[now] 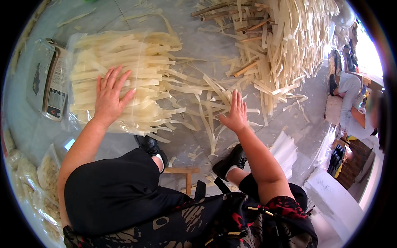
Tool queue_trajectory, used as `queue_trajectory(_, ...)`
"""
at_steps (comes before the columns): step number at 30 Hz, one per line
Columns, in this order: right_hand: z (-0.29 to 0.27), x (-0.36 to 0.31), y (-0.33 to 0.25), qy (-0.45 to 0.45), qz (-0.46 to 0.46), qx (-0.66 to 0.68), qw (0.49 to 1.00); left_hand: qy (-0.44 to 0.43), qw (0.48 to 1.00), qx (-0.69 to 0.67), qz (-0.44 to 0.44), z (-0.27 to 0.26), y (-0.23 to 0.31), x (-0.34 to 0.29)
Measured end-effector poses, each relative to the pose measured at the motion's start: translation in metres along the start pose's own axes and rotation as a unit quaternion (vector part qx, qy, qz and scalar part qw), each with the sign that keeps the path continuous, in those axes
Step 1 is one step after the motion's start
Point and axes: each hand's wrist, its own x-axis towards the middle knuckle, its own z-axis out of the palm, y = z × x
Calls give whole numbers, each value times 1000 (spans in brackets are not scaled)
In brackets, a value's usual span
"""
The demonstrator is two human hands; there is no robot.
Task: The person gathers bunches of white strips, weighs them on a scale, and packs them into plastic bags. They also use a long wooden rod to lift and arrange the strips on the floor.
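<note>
My left hand [111, 97] lies palm down with its fingers spread on a clear plastic bag [76, 45] filled with flat, pale yellow dried strips [140, 76]. Most of these strips run crosswise, and their ends stick out at the bag's right side. To the right, my right hand [235, 112] is held with fingers stretched and thumb apart, nothing in its grasp. It is at a small scatter of loose strips [211, 99] on the floor; whether it touches them I cannot tell.
A digital scale [51, 82] is left of the bag. A large heap of strips [289, 41] with wooden sticks [248, 68] lies at far right. Filled clear bags [49, 177] stand at lower left. A wooden stool [182, 170] shows between my legs. Another person [351, 99] sits at right.
</note>
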Motion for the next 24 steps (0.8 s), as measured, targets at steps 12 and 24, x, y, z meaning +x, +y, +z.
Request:
queue_trajectory(12,26,-60,-76,-120,46,-73,989,0,1000,-5,0,1,0,-1)
queue_trajectory(24,57,-21,12,96,12,-51,994,-20,1000,-1,0,0,0,0)
